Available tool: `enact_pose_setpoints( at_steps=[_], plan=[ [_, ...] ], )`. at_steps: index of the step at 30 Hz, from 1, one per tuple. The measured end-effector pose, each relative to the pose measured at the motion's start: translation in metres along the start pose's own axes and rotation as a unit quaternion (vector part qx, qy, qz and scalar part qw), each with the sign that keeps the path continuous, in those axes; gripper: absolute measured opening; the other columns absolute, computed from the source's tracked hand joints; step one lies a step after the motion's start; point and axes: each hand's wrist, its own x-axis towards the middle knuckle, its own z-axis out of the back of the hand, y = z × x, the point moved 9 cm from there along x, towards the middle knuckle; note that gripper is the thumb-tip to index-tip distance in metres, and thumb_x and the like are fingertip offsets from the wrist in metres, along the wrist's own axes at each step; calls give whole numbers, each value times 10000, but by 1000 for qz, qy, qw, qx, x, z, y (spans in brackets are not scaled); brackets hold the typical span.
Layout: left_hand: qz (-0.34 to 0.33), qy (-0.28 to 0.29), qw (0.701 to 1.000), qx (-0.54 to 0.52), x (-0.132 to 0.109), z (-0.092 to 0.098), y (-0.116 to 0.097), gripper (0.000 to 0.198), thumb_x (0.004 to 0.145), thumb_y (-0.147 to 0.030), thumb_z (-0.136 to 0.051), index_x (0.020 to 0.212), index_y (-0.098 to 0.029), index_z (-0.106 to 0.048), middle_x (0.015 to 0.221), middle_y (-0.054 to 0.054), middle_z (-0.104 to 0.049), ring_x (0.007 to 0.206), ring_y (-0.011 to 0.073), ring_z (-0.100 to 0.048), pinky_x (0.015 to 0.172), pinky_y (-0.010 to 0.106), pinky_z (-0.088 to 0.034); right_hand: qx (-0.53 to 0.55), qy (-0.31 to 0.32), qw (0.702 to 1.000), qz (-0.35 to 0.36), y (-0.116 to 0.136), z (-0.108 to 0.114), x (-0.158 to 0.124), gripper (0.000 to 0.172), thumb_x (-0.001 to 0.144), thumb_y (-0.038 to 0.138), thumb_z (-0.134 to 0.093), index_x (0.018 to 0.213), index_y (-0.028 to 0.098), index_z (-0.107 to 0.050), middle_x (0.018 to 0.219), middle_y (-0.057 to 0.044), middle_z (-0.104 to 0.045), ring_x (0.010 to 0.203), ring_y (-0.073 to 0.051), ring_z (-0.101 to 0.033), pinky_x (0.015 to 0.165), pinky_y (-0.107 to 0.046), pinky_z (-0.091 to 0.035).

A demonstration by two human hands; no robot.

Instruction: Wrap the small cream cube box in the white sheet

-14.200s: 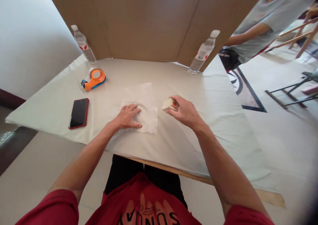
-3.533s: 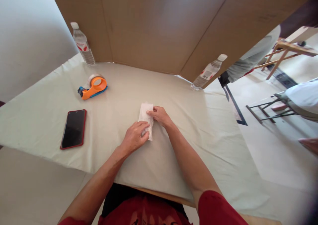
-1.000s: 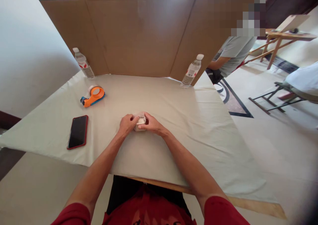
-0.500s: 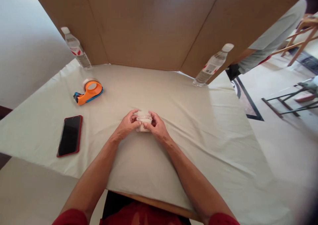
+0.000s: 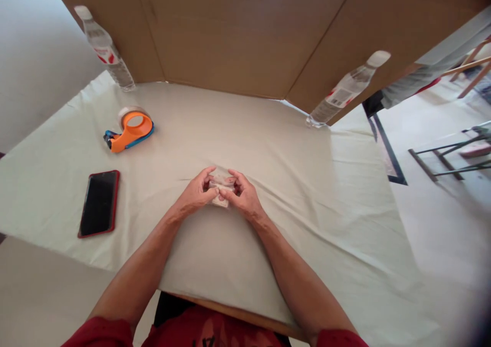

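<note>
A small, clear, whitish box [image 5: 221,201] is at the middle of the cloth, between my two hands. My left hand [image 5: 200,189] grips its left side, the thumb pressing on the near face. From the right, my right hand [image 5: 242,194] holds it the same way, with its thumb close to the left one. A transparent part, like a flap or lid, stands at the far side between my fingers. My fingers cover the box's sides, and what is inside cannot be made out.
A phone in a red case [image 5: 99,203] and an orange tape dispenser [image 5: 132,130] lie to the left. Water bottles stand at the back left [image 5: 109,55] and back right [image 5: 347,92], before a cardboard screen [image 5: 238,35]. Beyond the right table edge are a folding stool [image 5: 452,153] and part of a person.
The view has shifted slightly. Both hands keep their hold on the box, which now appears tipped a little, with more of its near face showing under the thumbs.
</note>
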Motion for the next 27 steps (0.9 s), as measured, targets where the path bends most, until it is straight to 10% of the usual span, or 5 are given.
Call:
enact_pose_setpoints(
  at_steps=[27],
  plan=[
    [-17,1,1000,21,-1,4,4,728,762,-409,-672,1396,-81,-530,1120,106,-697,943,212,-668,824,307,-511,-51,-75,993,70,3,7,4,378,829,489,-689,1101,227,-694,963,-51,-763,830,-188,-706,792,-345,-582]
  ],
)
